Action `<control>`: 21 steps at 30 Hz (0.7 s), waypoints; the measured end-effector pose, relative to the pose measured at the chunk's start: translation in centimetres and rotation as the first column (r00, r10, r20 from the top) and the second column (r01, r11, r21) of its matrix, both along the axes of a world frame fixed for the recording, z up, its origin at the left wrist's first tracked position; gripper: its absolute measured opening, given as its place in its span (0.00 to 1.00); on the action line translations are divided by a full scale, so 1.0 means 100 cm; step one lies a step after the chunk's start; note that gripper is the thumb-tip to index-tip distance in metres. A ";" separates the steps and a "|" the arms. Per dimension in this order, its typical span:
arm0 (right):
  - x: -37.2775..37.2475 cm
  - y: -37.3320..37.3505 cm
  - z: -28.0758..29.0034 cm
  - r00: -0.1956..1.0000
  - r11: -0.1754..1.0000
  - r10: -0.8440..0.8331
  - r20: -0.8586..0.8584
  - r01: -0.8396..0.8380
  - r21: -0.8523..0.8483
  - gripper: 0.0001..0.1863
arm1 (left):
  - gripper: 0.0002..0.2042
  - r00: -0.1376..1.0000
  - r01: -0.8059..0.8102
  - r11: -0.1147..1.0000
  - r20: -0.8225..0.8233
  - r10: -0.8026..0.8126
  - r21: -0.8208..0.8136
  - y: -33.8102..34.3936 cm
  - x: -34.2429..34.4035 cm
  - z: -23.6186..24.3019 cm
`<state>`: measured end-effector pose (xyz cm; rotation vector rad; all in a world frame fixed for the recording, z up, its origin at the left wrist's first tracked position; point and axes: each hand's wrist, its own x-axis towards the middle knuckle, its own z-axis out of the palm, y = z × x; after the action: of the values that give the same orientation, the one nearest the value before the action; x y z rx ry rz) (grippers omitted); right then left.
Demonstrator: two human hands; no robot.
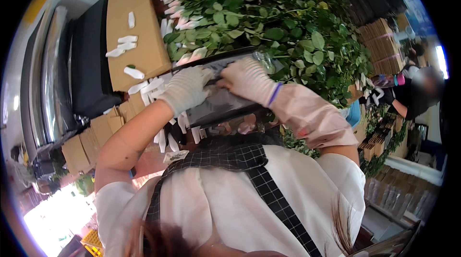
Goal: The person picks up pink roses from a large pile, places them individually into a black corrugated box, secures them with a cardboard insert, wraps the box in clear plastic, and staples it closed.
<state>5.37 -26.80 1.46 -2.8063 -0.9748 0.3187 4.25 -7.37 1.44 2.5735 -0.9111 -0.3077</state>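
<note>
Both my hands wear pale striped gloves and are over a dark, shiny wrapping sheet (225, 105) on the work surface. My left hand (186, 90) is closed on the left part of the sheet, its fingers curled. My right hand (249, 79) is closed on the sheet just beside it, with a purple band at the wrist and a pinkish sleeve over the forearm. Crumpled clear film (264, 60) lies by the right knuckles. Just beyond the sheet rest rose heads in white sleeves (193, 56); anything under the sheet is hidden.
A big heap of leafy rose stems (269, 12) fills the far side. White flower sleeves (153, 86) lie left of my hands, several more on a cardboard box (137, 21). Black sheets (89, 60) and silvery film rolls (57, 74) stand farther left. Another person (422, 89) is at the right.
</note>
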 end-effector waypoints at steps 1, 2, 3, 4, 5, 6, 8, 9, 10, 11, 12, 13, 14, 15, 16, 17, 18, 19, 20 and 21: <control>0.005 -0.010 0.004 0.985 0.986 -0.137 -0.110 0.124 -0.116 0.15 | 0.17 0.999 -0.043 0.998 -0.024 0.044 0.037 -0.002 -0.001 0.001; 0.013 -0.030 0.010 0.959 0.945 -0.260 -0.114 0.228 -0.234 0.13 | 0.15 0.996 -0.079 0.994 -0.046 0.082 0.070 -0.002 0.001 0.001; 0.021 -0.062 0.014 0.926 0.907 -0.372 -0.060 0.349 -0.234 0.11 | 0.15 0.994 -0.079 0.995 -0.076 0.084 0.067 0.000 0.002 0.001; 0.017 -0.102 0.008 0.873 0.880 -0.473 0.115 0.473 0.030 0.10 | 0.15 0.994 -0.076 0.996 -0.079 0.079 0.050 -0.001 0.004 -0.001; 0.006 -0.113 0.014 0.781 0.706 -0.625 -0.018 0.574 0.414 0.11 | 0.16 0.986 -0.089 0.996 -0.137 0.090 0.018 0.000 0.008 -0.003; -0.002 -0.119 0.009 0.783 0.487 -0.564 -0.261 0.571 0.660 0.17 | 0.17 0.975 -0.098 0.995 -0.202 0.095 -0.008 0.000 0.008 -0.002; -0.037 -0.102 0.004 0.749 0.393 -0.630 -0.206 0.536 0.747 0.33 | 0.17 0.958 -0.119 0.993 -0.258 0.122 0.027 -0.001 0.008 -0.001; -0.058 -0.087 0.014 0.773 0.563 -0.626 -0.105 0.541 0.625 0.40 | 0.17 0.971 -0.126 0.992 -0.207 0.118 -0.028 0.001 0.008 -0.006; -0.074 -0.072 0.022 0.799 0.702 -0.601 -0.011 0.534 0.472 0.47 | 0.16 0.981 -0.130 0.988 -0.157 0.116 -0.081 0.002 0.008 -0.010; -0.085 -0.063 0.014 0.810 0.744 -0.578 0.093 0.477 0.468 0.52 | 0.16 0.980 -0.124 0.989 -0.163 0.110 -0.079 0.001 0.008 -0.009; -0.090 -0.053 0.005 0.812 0.784 -0.549 0.197 0.419 0.458 0.56 | 0.16 0.976 -0.114 0.993 -0.192 0.104 -0.041 -0.001 0.011 -0.007; -0.088 -0.043 0.003 0.774 0.806 -0.562 0.292 0.431 0.406 0.40 | 0.16 0.970 -0.104 0.995 -0.220 0.101 -0.003 -0.003 0.012 -0.006; -0.081 -0.045 0.005 0.777 0.808 -0.557 0.293 0.425 0.408 0.40 | 0.16 0.970 -0.111 0.994 -0.219 0.108 -0.002 0.000 0.011 -0.006; -0.071 -0.053 0.007 0.818 0.818 -0.568 0.089 0.550 0.168 0.28 | 0.16 0.975 -0.109 0.994 -0.195 0.103 -0.024 0.000 0.011 -0.008; -0.064 -0.062 0.007 0.792 0.801 -0.599 -0.115 0.591 -0.098 0.17 | 0.16 0.980 -0.108 0.993 -0.171 0.099 -0.046 0.000 0.010 -0.009; -0.061 -0.073 0.007 0.810 0.819 -0.573 -0.124 0.572 -0.048 0.10 | 0.16 0.980 -0.109 0.993 -0.174 0.100 -0.044 0.000 0.010 -0.006; -0.058 -0.085 0.009 0.827 0.834 -0.547 -0.128 0.551 0.000 0.04 | 0.17 0.963 -0.130 0.991 -0.240 0.122 -0.017 -0.001 0.011 -0.001; -0.052 -0.095 0.021 0.868 0.873 -0.483 -0.113 0.487 0.014 0.06 | 0.17 0.942 -0.149 0.989 -0.304 0.146 0.012 -0.002 0.012 0.003; -0.050 -0.105 0.022 0.867 0.875 -0.444 -0.226 0.474 0.100 0.08 | 0.17 0.939 -0.157 0.988 -0.307 0.152 0.010 -0.002 0.012 0.006; -0.044 -0.106 0.024 0.852 0.863 -0.454 -0.262 0.493 0.107 0.08 | 0.17 0.937 -0.156 0.988 -0.315 0.151 0.011 -0.002 0.011 0.008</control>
<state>0.96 -37.37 3.88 -2.6569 -0.2235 0.4497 5.34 -7.59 2.20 2.4666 -0.5906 -0.6420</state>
